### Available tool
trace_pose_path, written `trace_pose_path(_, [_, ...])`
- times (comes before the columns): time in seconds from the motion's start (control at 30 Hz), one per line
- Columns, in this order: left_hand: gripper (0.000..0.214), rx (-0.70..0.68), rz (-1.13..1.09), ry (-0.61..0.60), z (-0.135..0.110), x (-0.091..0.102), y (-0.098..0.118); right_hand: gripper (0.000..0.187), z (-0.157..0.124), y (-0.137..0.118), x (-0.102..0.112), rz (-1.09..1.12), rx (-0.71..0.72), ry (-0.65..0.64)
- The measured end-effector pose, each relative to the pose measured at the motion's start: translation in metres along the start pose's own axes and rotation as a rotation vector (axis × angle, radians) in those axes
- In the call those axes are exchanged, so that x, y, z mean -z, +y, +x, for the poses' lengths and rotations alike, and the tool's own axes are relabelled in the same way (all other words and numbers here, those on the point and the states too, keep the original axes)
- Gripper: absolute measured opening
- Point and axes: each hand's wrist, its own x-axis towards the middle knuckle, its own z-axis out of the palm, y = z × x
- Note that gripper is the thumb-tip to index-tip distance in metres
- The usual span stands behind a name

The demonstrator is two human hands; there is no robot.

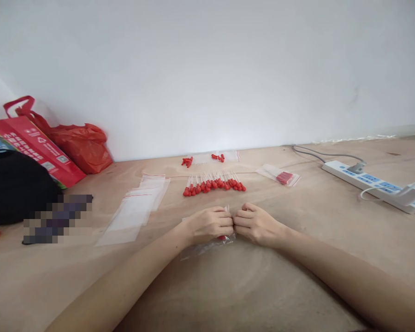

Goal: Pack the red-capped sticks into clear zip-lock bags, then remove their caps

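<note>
A clear zip-lock bag (202, 251) lies on the table in front of me, with something red inside that is mostly covered. My left hand (209, 226) is closed over the bag near its zip end. Knuckles meeting the left hand's fingers, my right hand (257, 226) is curled closed at the same end of the bag; its fingertips are hidden. Just beyond both hands, droppers (212, 183) with red bulbs and clear stems lie in a row, bulbs toward me. Flat clear zip-lock bags (134, 214) overlap in a loose stack to the left.
Loose red bulbs (186, 162) and another small group lie near the wall. A filled zip-lock bag (284, 178) with red contents lies at right, before a white power strip (370, 184) with cables. Red bags (83, 147) and a black item (19, 184) stand at left.
</note>
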Motion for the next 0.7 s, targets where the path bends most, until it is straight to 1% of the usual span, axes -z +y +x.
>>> trace_pose_path(0.07, [0.033,0.051,-0.019,-0.013,-0.001,0.003,0.0,0.027,0.0,-0.001,0.001,0.019,-0.045,0.019])
trace_pose_path(0.1, [0.031,0.1,-0.039,0.0,-0.002,0.004,0.001,0.024,0.0,-0.002,0.002,0.044,-0.077,0.014])
trace_pose_path(0.17, [0.025,0.243,-0.101,0.049,-0.008,0.005,0.005,0.015,-0.002,-0.003,0.005,0.134,-0.139,-0.026])
trace_pose_path(0.23, [0.023,0.413,-0.188,0.095,-0.018,0.006,0.011,0.009,-0.004,-0.002,0.009,0.27,-0.194,-0.076])
trace_pose_path(0.3, [0.027,0.567,-0.269,0.105,-0.03,0.004,0.02,0.012,-0.005,-0.001,0.012,0.415,-0.239,-0.108])
trace_pose_path(0.37, [0.032,0.674,-0.324,0.093,-0.041,0.002,0.027,0.016,-0.006,0.001,0.013,0.52,-0.277,-0.117])
trace_pose_path(0.43, [0.036,0.733,-0.368,0.069,-0.049,0.0,0.031,0.019,-0.006,0.001,0.011,0.563,-0.315,-0.103])
trace_pose_path(0.57, [0.04,0.765,-0.44,0.028,-0.052,0.0,0.032,0.02,-0.004,-0.003,0.002,0.563,-0.399,-0.065])
trace_pose_path(0.7, [0.041,0.793,-0.468,0.012,-0.051,0.0,0.03,0.019,-0.003,-0.008,-0.002,0.55,-0.477,-0.094])
